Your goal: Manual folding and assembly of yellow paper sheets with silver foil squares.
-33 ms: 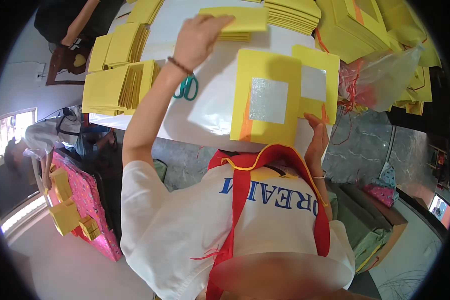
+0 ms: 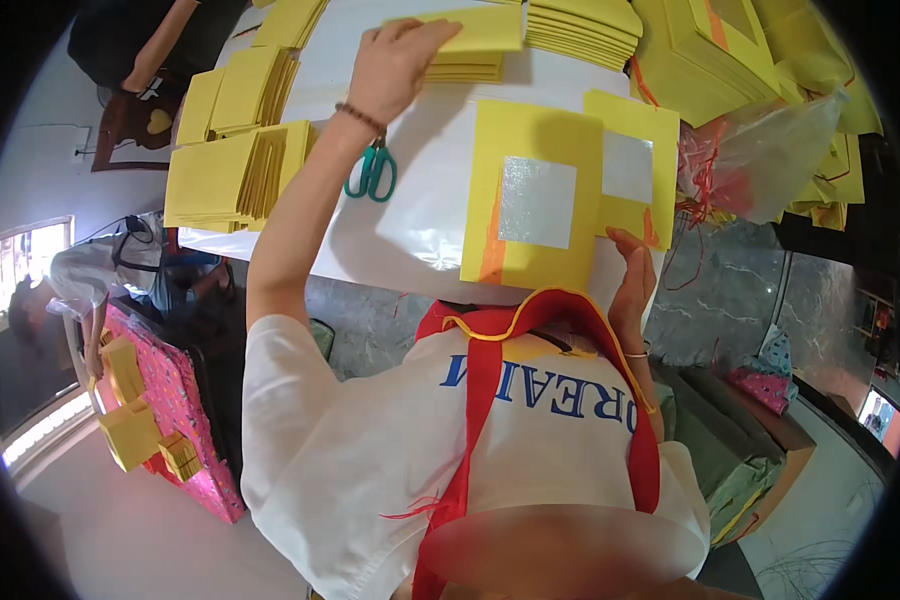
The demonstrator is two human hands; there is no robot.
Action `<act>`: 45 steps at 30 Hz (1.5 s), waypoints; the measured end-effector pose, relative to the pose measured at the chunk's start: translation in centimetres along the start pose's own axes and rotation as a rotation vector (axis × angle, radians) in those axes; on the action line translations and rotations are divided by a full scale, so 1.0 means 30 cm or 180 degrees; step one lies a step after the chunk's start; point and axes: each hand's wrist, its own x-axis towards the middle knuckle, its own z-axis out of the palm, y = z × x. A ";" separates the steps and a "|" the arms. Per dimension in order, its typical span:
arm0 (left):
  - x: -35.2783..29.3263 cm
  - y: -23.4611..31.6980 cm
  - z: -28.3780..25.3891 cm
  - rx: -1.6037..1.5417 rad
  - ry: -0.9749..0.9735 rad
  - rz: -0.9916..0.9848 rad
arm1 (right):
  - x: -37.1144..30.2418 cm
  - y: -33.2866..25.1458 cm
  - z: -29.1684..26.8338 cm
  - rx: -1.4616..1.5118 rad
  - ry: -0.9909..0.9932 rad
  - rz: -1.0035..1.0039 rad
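My left hand [image 2: 400, 68] is at the far side of the white-covered table, its fingers closed on the left end of a flat yellow paper packet [image 2: 490, 32]. That packet is above a small stack of similar yellow packets [image 2: 465, 72]. Teal-handled scissors [image 2: 372, 172] lie just below my left wrist. In front of me rests a yellow paper packet with a silvery square panel and orange strip [image 2: 580, 130]. A second panelled packet [image 2: 618, 112] lies partly under its right side. My right hand [image 2: 634, 280] is beside their near edges, fingers stretched out, gripping nothing visible.
Piles of yellow packets [image 2: 210, 180] stand at the table's left, with more [image 2: 585, 30] at the far right. A clear plastic bag with red ties [image 2: 770, 150] hangs by the right edge. Other people [image 2: 165, 45] are on the left. Green-wrapped bundles [image 2: 720, 430] stand at lower right.
My left hand has shifted slightly left and away from me, taking the yellow packet with it. My right hand and the panelled packets look unmoved.
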 end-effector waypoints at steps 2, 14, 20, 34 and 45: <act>-0.001 -0.132 0.127 0.0922 0.0249 0.0178 | -0.003 -0.003 0.017 0.0040 -0.0049 0.0051; -0.082 -0.254 0.392 0.0824 -0.1054 -0.0058 | -0.002 -0.004 0.038 -0.0057 -0.0089 -0.0007; -0.111 -0.211 0.418 0.0902 -0.1088 -0.0194 | 0.007 0.001 0.055 -0.0017 -0.0140 0.0076; -0.020 -0.166 0.267 0.1075 -0.1017 -0.0102 | 0.017 -0.026 0.050 -0.0151 -0.0406 -0.0654; -0.305 0.400 -0.030 -0.1655 -0.1610 0.0420 | 0.053 0.005 0.066 -0.0899 -0.0867 -0.0736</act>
